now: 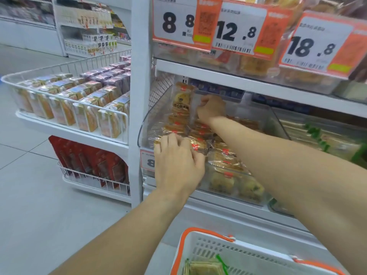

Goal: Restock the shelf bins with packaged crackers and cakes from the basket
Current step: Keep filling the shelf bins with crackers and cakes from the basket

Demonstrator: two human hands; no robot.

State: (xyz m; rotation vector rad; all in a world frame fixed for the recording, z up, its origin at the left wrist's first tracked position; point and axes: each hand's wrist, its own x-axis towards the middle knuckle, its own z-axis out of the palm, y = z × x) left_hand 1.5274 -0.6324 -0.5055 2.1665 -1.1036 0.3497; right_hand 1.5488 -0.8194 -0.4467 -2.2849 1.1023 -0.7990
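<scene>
Head view. Both bare arms reach forward into a clear plastic shelf bin [148, 120] on the middle tier of a white shelf unit [140, 56]. The bin is filled with packaged crackers [224, 163] in clear wrappers with small red labels, lying flat in loose layers.

The left hand [178, 163] lies palm down at the bin's front left corner, fingers spread and slightly curled, pressing on the top packets; whether it actually grips one cannot be told.

The right hand [211, 109] is deeper in the bin, near the back, fingers closed together beside an upright packet [181, 102] that stands against the bin's left rear wall. The fingertips are turned away from the camera, so contact with that packet cannot be confirmed.

A white basket [200, 249] with orange handles sits at the bottom edge, below the right forearm, and holds at least one flat pack [204, 267] with green markings.

Price cards reading 8.8 [174, 22], 12.8 [236, 30] and 18.8 [311, 46] hang on the tier above. To the left, a wire-fronted rack [65, 100] carries rows of boxed goods. The neighbouring bin [321, 135] on the right holds green-marked packs.
</scene>
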